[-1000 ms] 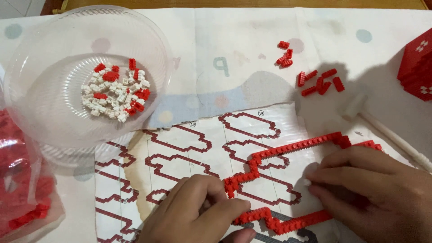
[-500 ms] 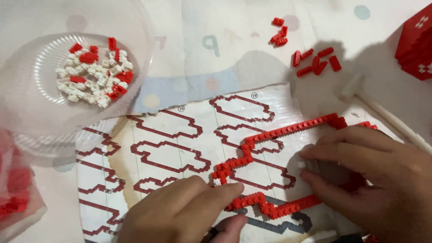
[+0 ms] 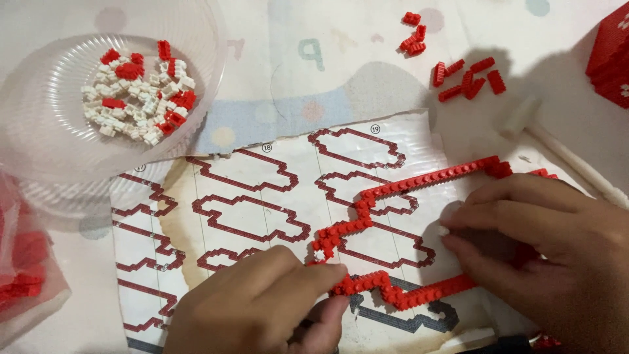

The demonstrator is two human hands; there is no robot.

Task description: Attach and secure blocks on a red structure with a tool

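Left hand (image 3: 262,305) pinches the red brick outline (image 3: 406,196) at its lower-left bend, right hand (image 3: 544,242) lies flat on its far end, over the instruction sheet (image 3: 262,196); best pressed evenly, lightly.

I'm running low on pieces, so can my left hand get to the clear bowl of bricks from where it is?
Probably yes. The left hand rests on the red brick outline, and only flat instruction sheet lies between it and the clear bowl.
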